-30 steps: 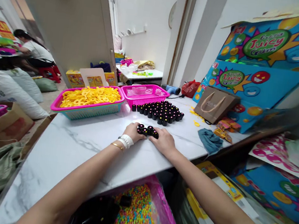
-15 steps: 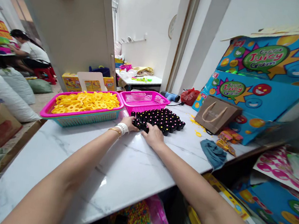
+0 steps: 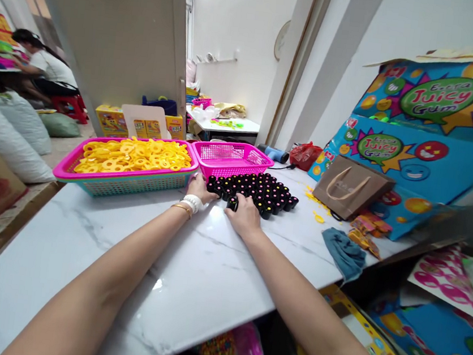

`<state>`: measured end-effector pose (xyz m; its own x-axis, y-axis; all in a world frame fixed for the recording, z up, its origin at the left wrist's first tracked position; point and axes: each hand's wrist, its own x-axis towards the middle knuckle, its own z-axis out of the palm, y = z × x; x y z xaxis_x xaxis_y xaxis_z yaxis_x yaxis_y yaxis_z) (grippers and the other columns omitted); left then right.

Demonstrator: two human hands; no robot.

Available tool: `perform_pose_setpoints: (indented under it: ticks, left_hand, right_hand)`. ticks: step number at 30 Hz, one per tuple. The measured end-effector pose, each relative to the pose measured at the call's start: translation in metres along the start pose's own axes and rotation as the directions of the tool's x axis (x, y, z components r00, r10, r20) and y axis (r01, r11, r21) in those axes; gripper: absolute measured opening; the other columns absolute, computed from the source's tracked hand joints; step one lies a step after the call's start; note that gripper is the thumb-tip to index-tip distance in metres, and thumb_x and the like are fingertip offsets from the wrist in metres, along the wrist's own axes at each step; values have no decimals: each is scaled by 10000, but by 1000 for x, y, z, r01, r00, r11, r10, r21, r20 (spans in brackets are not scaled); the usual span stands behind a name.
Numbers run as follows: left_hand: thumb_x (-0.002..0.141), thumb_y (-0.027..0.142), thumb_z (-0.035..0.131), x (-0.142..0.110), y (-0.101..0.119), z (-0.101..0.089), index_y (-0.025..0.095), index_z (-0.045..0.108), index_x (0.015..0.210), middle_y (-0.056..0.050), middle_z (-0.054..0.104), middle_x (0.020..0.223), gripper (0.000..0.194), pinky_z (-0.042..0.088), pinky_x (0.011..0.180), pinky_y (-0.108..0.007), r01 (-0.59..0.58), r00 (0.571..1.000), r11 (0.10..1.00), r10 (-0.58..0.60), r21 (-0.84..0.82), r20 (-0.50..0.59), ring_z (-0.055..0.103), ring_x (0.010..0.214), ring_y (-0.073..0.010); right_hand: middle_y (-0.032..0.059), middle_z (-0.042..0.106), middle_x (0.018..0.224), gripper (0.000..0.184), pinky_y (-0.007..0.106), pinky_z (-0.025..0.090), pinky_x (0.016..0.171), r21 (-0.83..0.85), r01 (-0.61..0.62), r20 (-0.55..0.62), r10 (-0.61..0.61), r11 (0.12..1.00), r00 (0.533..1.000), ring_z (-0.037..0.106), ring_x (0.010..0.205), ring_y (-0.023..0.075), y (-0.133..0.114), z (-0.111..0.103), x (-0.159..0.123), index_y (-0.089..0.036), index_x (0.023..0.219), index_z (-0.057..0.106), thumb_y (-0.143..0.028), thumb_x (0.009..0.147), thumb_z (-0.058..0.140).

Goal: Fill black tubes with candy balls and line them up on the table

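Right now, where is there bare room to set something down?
Bare tabletop lies between the left forearm and right forearm, and left of both, in front of the basket of yellow rings. A smaller patch separates the black pieces from the blue cloth. Crowded: around those pieces, where left hand and right hand are, and by the paper bag.

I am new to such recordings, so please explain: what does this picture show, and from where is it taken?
There is no robot. One camera, worn on a person's head, looks forward and down. On the white marbled table stand many black pieces with pink or yellow dots. Behind them is a pink basket; to the left, a pink-rimmed basket full of yellow pieces. The person's bare left hand is at the left edge of the black group; the bare right hand is at its near edge, touching one piece. Whether either hand grips firmly is unclear.
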<state>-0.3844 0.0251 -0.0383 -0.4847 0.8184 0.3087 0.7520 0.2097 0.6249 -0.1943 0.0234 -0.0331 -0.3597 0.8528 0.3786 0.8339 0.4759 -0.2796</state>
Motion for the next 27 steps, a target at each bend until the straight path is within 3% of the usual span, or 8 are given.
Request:
perform_pose_setpoints:
  ticks: [8,12,15,18,21,23,25,27]
  left_hand:
    - [596,351,807,-5,0,5,186,448,969,-68,624,946,542,472,812,-326,46,997,993,-52,-110,-49,622,900,-230]
    - [609,364,800,-16,2,-8,194,457,878,-47,631,859,468,487,783,-330,76,997,986,-73,-148,29,630,830,-214]
    - [638,368,774,-43,5,-24,200,464,854,-31,630,857,414,500,797,-330,55,996,982,-42,-183,74,627,806,-187]
    - [687,345,709,-93,9,-48,192,493,849,-31,630,853,311,515,804,-335,30,994,975,-5,-220,112,628,819,-181]
    - [777,424,590,-167,13,-83,183,525,879,-29,636,813,269,549,672,-318,55,982,952,3,-301,189,635,726,-170]
    - [790,488,593,-224,13,-109,195,566,939,-42,656,879,330,556,695,-332,147,960,868,-9,-474,282,641,767,-183]
    - [767,518,638,-280,9,-129,233,608,972,-44,676,920,353,553,751,-342,232,943,828,-62,-511,328,647,850,-206]
    - [745,575,651,-331,-2,-140,272,646,964,-39,691,907,373,556,715,-356,352,903,780,-139,-517,406,641,764,-205]
  right_hand:
    - [94,534,1161,495,299,478,883,132,81,-107,-67,988,992,595,1005,206,6,1,-1,-192,1276,506,-215,795,622]
    - [103,496,1214,541,281,480,882,138,100,-102,-86,985,991,589,1017,195,1,-6,-3,-182,1322,467,-148,796,588]
    - [120,455,1303,548,298,471,908,156,150,-118,-132,976,984,568,1079,208,-6,-12,-13,-199,1382,419,-193,851,552]
    - [114,529,1283,437,313,440,972,296,293,-36,-296,909,954,563,1115,212,-13,-13,-22,-179,1314,516,-273,889,542]
    - [67,630,1218,440,271,439,982,416,353,41,-405,838,914,598,1087,177,-15,-7,-19,-184,1241,599,-351,837,647]
    - [56,647,1235,453,259,441,982,457,343,51,-409,821,911,611,1088,159,-10,-4,-11,-191,1244,611,-374,832,661]
    - [58,666,1219,413,258,452,966,493,321,64,-402,808,913,632,1062,151,-3,-2,-2,-188,1217,638,-366,844,649]
    - [53,698,1158,352,252,473,926,520,300,74,-392,800,917,659,993,144,4,-2,5,-184,1159,676,-342,846,645]
